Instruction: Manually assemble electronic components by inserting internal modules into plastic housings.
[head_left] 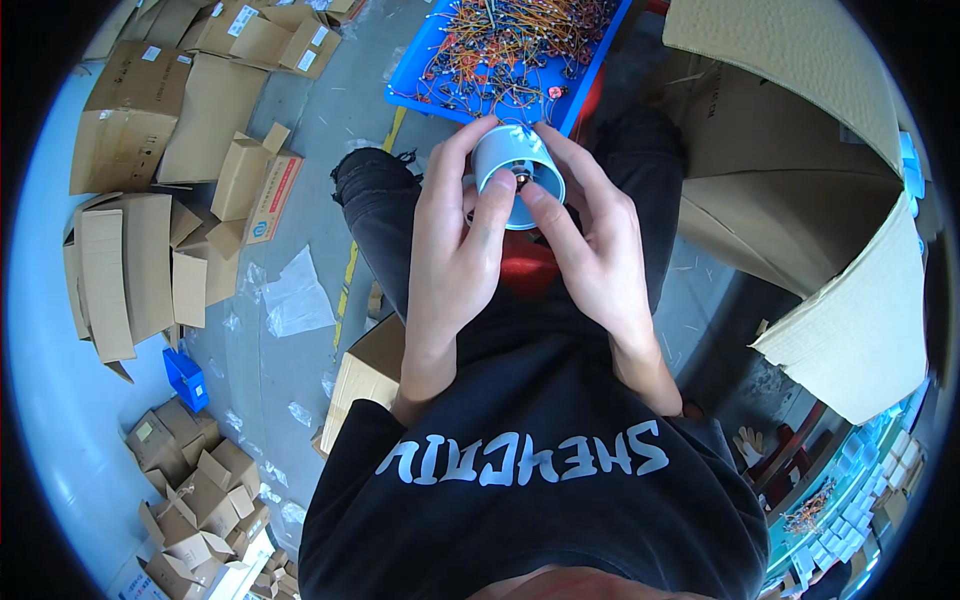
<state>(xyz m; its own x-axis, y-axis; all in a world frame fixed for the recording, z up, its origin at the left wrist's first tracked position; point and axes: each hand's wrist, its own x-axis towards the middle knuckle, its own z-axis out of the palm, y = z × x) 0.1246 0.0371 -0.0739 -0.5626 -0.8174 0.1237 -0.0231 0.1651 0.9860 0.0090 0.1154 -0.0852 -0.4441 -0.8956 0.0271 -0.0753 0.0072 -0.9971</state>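
Between my two hands is a light blue cylindrical housing (500, 150), its open end turned toward me. My left hand (455, 220) wraps the left side, with the thumb reaching inside the rim. From the right, my right hand (595, 225) grips the wall, its thumb also inside. Both thumbtips press at a small dark and metallic part (522, 178) within the housing; its exact kind cannot be made out. Just beyond my fingers a blue tray (425, 75) holds a heap of orange and red wired components (510, 45).
Open cardboard boxes (130, 110) and flattened cartons line the left side. A large open carton (780, 150) stands close on the right. Plastic scraps (298, 295) and a small blue bin (186, 378) lie on the floor. Rows of light blue parts (850, 500) fill a surface at lower right.
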